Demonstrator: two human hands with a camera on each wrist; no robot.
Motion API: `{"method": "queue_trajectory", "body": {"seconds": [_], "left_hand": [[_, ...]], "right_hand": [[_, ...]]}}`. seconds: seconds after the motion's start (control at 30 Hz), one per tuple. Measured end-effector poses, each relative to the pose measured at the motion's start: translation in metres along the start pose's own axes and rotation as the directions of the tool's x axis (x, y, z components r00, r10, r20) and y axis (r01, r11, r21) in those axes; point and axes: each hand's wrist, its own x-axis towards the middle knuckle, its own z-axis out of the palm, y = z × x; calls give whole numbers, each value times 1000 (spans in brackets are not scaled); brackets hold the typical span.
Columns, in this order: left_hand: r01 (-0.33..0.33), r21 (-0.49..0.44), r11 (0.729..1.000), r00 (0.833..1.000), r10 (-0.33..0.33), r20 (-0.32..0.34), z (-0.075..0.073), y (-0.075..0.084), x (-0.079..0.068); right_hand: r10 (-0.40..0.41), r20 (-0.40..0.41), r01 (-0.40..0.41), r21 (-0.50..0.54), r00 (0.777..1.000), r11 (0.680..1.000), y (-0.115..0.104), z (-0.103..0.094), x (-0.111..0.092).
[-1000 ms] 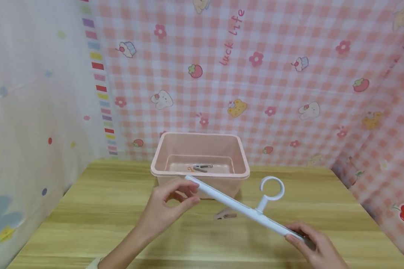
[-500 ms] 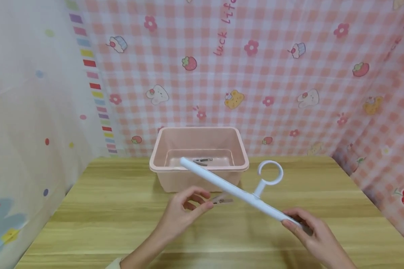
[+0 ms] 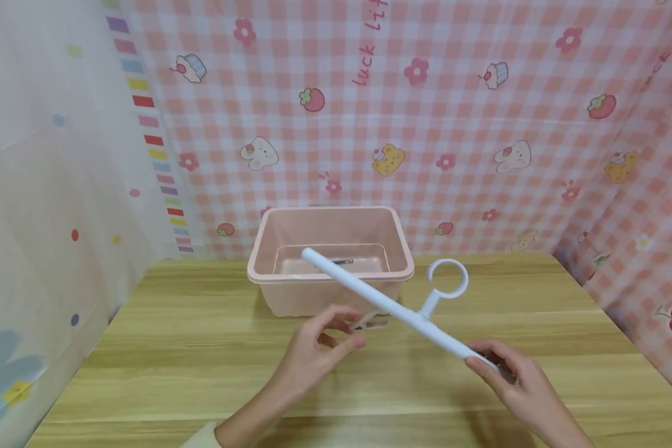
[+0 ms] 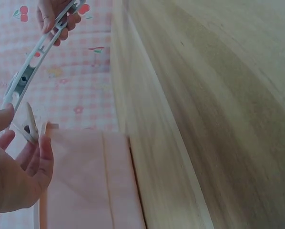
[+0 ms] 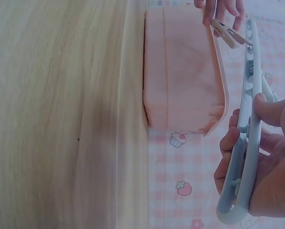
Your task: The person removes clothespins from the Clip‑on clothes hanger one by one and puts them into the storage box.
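My right hand [image 3: 515, 379] grips the right end of a white clothes hanger [image 3: 369, 292], held above the table with its ring-shaped hook up. Something dark grey shows beside those fingers, mostly hidden. Under the hanger's bar is a beige clothes peg [image 3: 372, 322]; in the right wrist view the peg [image 5: 224, 34] has one end against the hanger [image 5: 257, 71]. My left hand [image 3: 319, 351] is at the peg's other end, fingers bent. Its index finger touches the peg, while the thumb stays apart below. In the left wrist view the peg [image 4: 30, 128] lies against the fingertips.
A pink plastic tub [image 3: 299, 295] stands on the wooden table [image 3: 185, 348] behind the hands. Inside the tub lies a grey peg [image 3: 344, 261], partly hidden by the hanger, with a bit of orange nearby. Patterned cloth [image 3: 459, 118] hangs behind and at both sides.
My left hand has moved right from the hanger's left end to the peg. The hanger has risen slightly, its left end now over the tub, and the peg has moved with it.
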Motion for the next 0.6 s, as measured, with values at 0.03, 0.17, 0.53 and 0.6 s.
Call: {"method": "queue_trajectory", "body": {"seconds": [0.03,0.17,0.53,0.6], "left_hand": [[-10,1,1000,1000,10,5,1,0,0],[-33,-29,999,999,34,10,4,2,-2],[95,-137,986,995,-95,10,14,-3,-3],[92,-157,983,996,-88,32,15,-5,-5]], "right_hand": [[3,-1,-3,-2,1000,1000,-1,0,0],[9,-15,-9,-8,1000,1000,-2,4,1],[12,-6,-12,25,1000,1000,-7,8,2],[36,8,-36,20,999,999,-9,8,2]]}}
